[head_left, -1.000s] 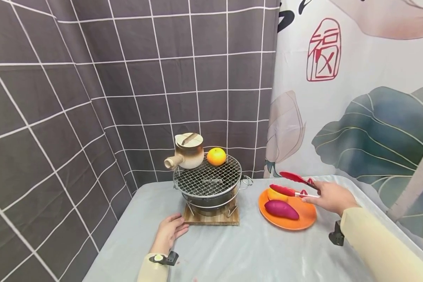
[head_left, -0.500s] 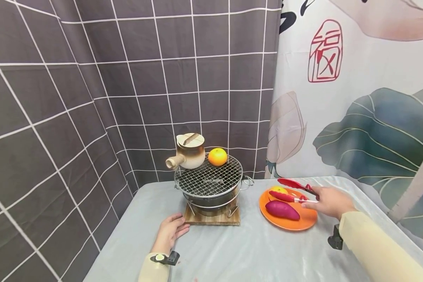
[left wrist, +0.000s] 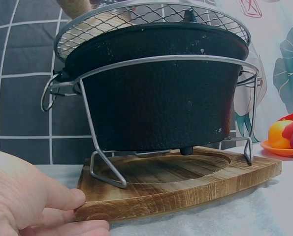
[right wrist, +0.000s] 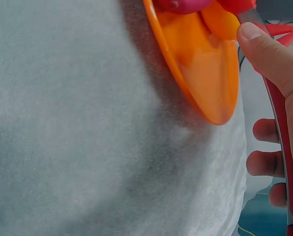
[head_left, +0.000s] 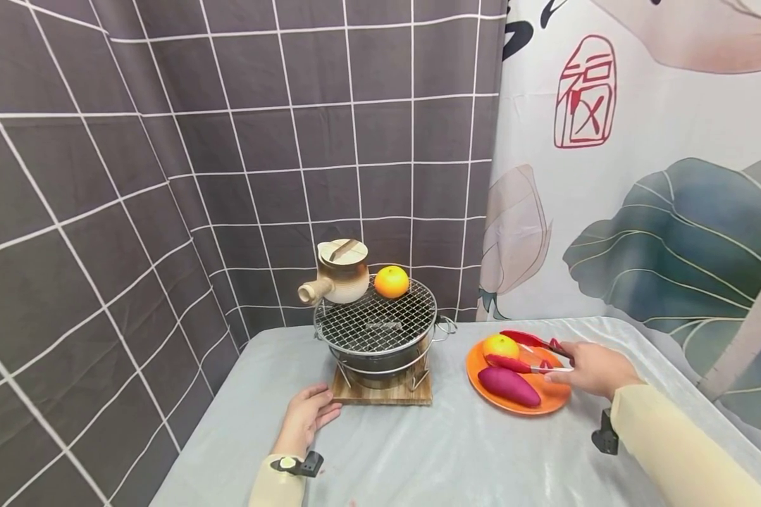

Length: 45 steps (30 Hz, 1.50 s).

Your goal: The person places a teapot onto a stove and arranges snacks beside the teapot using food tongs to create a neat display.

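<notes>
My right hand grips red-tipped tongs, whose two arms stand apart on either side of an orange citrus fruit. The fruit sits on an orange plate, next to a purple sweet potato. The right wrist view shows my thumb along one tong arm and fingers around the handle. My left hand holds the front left corner of a wooden board between thumb and fingers. On that board stands a dark round stove in a wire stand, topped by a mesh grill.
A side-handled clay pot with a lid and a second orange citrus fruit stand on the back of the grill. A wire handle juts from the stove's right side. Curtains hang behind the grey-covered table.
The tongs have come down, and their tips now lie around the fruit on the plate. The sweet potato has shifted slightly. My left hand stays at the board's corner.
</notes>
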Each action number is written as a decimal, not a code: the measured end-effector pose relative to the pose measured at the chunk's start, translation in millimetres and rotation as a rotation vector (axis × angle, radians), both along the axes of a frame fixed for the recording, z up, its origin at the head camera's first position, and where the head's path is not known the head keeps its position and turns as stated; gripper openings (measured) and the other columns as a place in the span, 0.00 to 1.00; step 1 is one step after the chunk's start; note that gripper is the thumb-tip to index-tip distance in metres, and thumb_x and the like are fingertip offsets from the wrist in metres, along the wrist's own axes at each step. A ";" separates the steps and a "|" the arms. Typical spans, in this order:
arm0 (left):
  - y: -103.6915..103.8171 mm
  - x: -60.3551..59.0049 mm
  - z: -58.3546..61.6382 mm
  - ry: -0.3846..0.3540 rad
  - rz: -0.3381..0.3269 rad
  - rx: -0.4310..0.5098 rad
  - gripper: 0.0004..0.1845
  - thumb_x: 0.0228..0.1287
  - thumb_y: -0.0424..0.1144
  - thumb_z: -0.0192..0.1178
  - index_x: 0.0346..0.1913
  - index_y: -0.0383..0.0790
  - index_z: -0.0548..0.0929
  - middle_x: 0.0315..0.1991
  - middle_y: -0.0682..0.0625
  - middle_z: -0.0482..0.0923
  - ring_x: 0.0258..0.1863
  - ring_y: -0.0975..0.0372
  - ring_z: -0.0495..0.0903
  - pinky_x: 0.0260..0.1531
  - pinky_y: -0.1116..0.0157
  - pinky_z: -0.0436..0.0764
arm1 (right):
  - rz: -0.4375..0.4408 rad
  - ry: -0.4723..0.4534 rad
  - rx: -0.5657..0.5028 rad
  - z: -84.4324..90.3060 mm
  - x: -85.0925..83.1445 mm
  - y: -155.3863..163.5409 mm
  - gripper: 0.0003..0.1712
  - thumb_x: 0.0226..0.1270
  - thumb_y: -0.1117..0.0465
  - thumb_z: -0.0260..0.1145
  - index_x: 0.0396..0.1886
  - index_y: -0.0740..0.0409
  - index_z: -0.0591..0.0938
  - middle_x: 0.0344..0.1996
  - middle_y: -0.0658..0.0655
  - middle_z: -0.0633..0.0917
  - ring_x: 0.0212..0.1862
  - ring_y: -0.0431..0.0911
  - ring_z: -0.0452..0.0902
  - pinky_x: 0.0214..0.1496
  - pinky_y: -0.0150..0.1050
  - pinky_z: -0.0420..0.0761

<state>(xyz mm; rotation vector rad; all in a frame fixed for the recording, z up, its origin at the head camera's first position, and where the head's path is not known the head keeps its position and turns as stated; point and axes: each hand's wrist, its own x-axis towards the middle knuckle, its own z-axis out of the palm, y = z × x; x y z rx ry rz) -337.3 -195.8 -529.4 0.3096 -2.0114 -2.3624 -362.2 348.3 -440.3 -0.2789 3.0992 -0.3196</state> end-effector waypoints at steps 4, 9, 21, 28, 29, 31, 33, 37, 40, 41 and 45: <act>-0.3 0.5 0.1 0.002 -0.002 0.003 0.29 0.70 0.25 0.57 0.68 0.14 0.60 0.53 0.26 0.76 0.38 0.54 0.86 0.46 0.57 0.90 | 0.005 0.014 0.020 -4.0 1.2 0.6 0.60 0.51 0.26 0.70 0.65 0.72 0.74 0.50 0.70 0.84 0.48 0.63 0.80 0.41 0.65 0.87; -0.5 1.1 1.1 0.001 -0.005 -0.003 0.28 0.71 0.25 0.56 0.68 0.14 0.60 0.54 0.25 0.75 0.39 0.54 0.86 0.47 0.56 0.90 | 0.004 0.022 0.036 -8.4 1.9 -0.8 0.59 0.51 0.26 0.71 0.65 0.72 0.75 0.49 0.70 0.84 0.48 0.63 0.80 0.40 0.64 0.87; 1.0 -0.4 -0.2 -0.001 0.005 -0.001 0.28 0.71 0.25 0.56 0.68 0.15 0.62 0.54 0.26 0.76 0.39 0.54 0.86 0.47 0.56 0.90 | 0.006 0.055 0.056 -7.5 2.6 -1.5 0.56 0.52 0.28 0.71 0.64 0.71 0.76 0.45 0.67 0.85 0.43 0.58 0.81 0.36 0.59 0.89; -0.5 -0.8 0.0 -0.001 0.001 0.000 0.28 0.71 0.25 0.56 0.68 0.15 0.61 0.53 0.27 0.76 0.39 0.55 0.86 0.46 0.57 0.90 | 0.013 0.077 0.064 -4.7 -0.7 0.0 0.56 0.53 0.28 0.70 0.65 0.71 0.76 0.48 0.70 0.85 0.46 0.62 0.81 0.40 0.62 0.88; -0.4 -0.6 0.6 -0.001 0.002 -0.001 0.28 0.71 0.25 0.56 0.68 0.15 0.61 0.53 0.28 0.76 0.38 0.55 0.86 0.46 0.57 0.90 | 0.017 0.083 0.067 -3.5 -1.1 -0.2 0.56 0.53 0.28 0.70 0.64 0.71 0.76 0.48 0.70 0.85 0.46 0.63 0.81 0.40 0.61 0.88; -0.2 -0.1 1.5 0.004 0.000 -0.001 0.28 0.71 0.25 0.56 0.68 0.14 0.61 0.52 0.28 0.76 0.38 0.55 0.86 0.46 0.57 0.90 | 0.024 0.096 0.070 -0.2 -1.6 -0.6 0.54 0.54 0.29 0.71 0.64 0.71 0.76 0.47 0.70 0.85 0.46 0.63 0.81 0.40 0.61 0.88; 0.7 0.3 2.2 0.006 0.001 -0.001 0.28 0.71 0.25 0.56 0.68 0.14 0.61 0.52 0.28 0.77 0.38 0.55 0.86 0.46 0.57 0.90 | 0.031 0.105 0.065 4.2 -2.0 -0.9 0.54 0.54 0.30 0.71 0.64 0.71 0.76 0.46 0.70 0.85 0.45 0.63 0.82 0.40 0.61 0.88; 1.5 0.5 2.8 0.008 -0.001 0.002 0.27 0.71 0.25 0.56 0.67 0.14 0.62 0.50 0.30 0.78 0.37 0.56 0.86 0.45 0.57 0.90 | 0.039 0.117 0.056 11.1 -3.8 -0.7 0.53 0.56 0.31 0.71 0.65 0.70 0.75 0.40 0.64 0.86 0.39 0.56 0.81 0.34 0.55 0.88; 1.6 0.3 3.0 0.009 -0.005 0.004 0.28 0.71 0.25 0.56 0.67 0.14 0.61 0.50 0.30 0.77 0.37 0.55 0.86 0.46 0.57 0.90 | 0.040 0.127 0.063 15.0 -5.6 -1.2 0.54 0.56 0.30 0.70 0.66 0.70 0.75 0.38 0.62 0.86 0.36 0.53 0.80 0.30 0.52 0.87; 1.6 0.3 3.0 0.009 -0.007 0.004 0.28 0.71 0.25 0.56 0.68 0.14 0.61 0.51 0.30 0.77 0.37 0.55 0.86 0.46 0.57 0.90 | 0.039 0.133 0.066 16.3 -6.0 -1.6 0.54 0.55 0.29 0.70 0.66 0.69 0.75 0.39 0.63 0.86 0.37 0.54 0.80 0.30 0.53 0.87; 0.8 0.6 1.9 0.008 -0.008 0.001 0.28 0.71 0.25 0.56 0.68 0.14 0.61 0.52 0.28 0.77 0.38 0.55 0.87 0.46 0.57 0.90 | 0.043 0.135 0.071 22.2 -6.8 -4.0 0.59 0.53 0.25 0.68 0.66 0.70 0.75 0.47 0.71 0.85 0.45 0.63 0.81 0.35 0.60 0.88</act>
